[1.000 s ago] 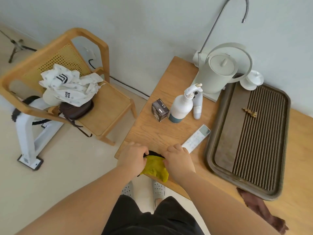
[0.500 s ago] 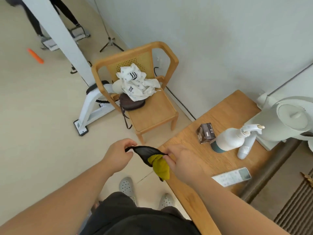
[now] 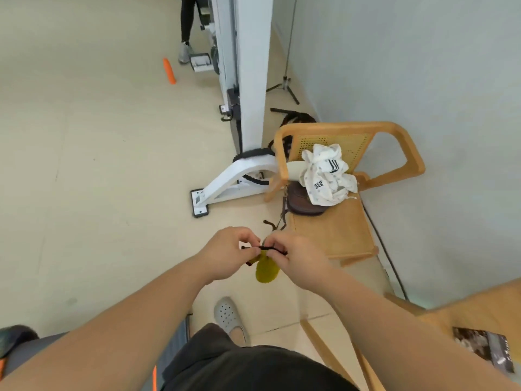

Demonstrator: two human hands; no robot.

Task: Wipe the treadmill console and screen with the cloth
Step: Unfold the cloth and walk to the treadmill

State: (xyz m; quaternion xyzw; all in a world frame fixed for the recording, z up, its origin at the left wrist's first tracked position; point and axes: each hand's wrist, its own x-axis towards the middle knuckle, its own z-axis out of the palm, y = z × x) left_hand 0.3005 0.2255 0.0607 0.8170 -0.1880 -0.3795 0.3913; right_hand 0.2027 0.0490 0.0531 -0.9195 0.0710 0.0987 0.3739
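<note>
Both sets of our fingertips pinch the top edge of the small yellow-and-black cloth just below frame centre, left hand and right hand closed on it and nearly touching, the yellow part hanging loose beneath. Half a second ago we held it stretched beside the wooden table; a second ago it lay pressed on that table's edge. Now only the table corner shows at lower right, and the folded white treadmill rises in the upper middle, beside the cane-backed wooden chair. We judge the cloth fetched; no console or screen is visible yet, so wiping hasn't begun
</note>
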